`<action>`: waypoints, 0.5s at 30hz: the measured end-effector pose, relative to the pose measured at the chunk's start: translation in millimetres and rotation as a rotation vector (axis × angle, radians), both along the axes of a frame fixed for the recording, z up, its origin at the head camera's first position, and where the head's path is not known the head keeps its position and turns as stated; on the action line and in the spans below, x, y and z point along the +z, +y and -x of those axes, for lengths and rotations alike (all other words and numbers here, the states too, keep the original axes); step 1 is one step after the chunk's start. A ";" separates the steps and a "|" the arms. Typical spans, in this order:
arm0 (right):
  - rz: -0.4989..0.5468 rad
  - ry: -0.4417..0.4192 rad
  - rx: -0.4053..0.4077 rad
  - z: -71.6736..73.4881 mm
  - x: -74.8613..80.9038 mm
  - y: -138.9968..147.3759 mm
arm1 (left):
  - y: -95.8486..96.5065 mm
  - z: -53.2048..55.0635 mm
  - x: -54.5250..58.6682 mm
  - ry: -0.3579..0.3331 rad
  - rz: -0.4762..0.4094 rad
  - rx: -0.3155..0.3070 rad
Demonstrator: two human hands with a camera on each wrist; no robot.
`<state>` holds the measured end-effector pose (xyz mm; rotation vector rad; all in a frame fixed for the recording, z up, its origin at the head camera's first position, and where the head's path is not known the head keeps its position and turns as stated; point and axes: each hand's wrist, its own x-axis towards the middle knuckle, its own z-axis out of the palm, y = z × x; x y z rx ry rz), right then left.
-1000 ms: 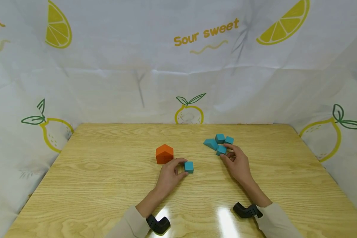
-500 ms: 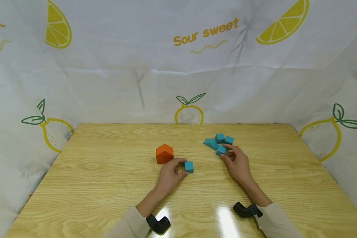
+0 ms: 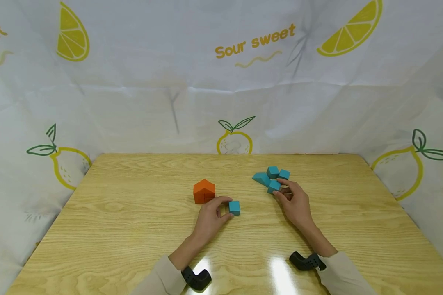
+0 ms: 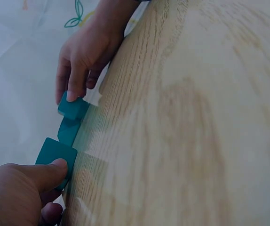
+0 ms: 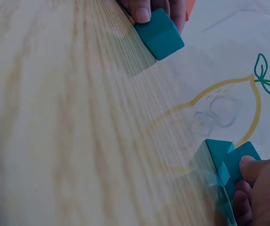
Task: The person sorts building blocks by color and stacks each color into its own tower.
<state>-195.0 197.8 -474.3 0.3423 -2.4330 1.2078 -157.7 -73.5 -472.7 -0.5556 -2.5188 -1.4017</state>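
Your left hand (image 3: 209, 217) pinches a cube (image 3: 234, 208) on the surface (image 3: 133, 225); ahead of it and to the right, well apart, your right hand (image 3: 297, 204) pinches a second cube (image 3: 274, 187) just beside the wedge (image 3: 261, 178).

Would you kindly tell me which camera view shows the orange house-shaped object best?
The head view, which shows the orange house-shaped object nearly whole, peaked top included, just beyond the left hand. The right wrist view catches only a sliver of it behind that hand; the left wrist view shows none of it.
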 end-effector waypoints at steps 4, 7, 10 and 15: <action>0.022 0.004 0.002 0.4 0.8 -1.0 | -0.1 -0.2 0.5 -0.006 -0.004 -0.002; 0.037 0.010 0.006 -0.2 1.8 -1.9 | 0.1 -0.5 1.6 -0.014 -0.004 -0.002; 0.060 0.019 0.017 -1.0 2.2 -2.9 | 0.3 -0.7 2.1 -0.020 -0.003 -0.001; 0.093 0.024 0.058 -2.0 2.8 -5.7 | 0.3 -0.8 1.7 -0.022 0.001 0.002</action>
